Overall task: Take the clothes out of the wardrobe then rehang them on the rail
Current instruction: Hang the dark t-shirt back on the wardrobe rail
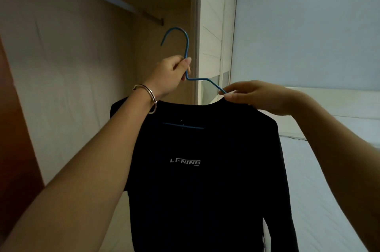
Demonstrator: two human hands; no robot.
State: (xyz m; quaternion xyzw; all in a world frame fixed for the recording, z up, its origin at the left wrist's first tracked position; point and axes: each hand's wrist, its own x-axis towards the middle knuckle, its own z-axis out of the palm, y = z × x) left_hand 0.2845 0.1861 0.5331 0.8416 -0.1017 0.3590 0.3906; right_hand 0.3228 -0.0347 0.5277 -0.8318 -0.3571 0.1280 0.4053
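**One shirt out, rehanging yet to come**

The dark wardrobe rail (152, 17) is waiting above, apart from the hook. The left hand (174, 70) is gripping the thin blue wire hanger (187, 46) by its neck. The black long-sleeved logo shirt (205, 190) is hanging on it, and the right hand (253, 95) is pinching the wire at the collar.

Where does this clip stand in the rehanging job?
Done: the black shirt is out, on the blue hanger. In hand: left hand grips the hanger's neck, right hand pinches the collar. Left: hanger not yet on the wardrobe rail.
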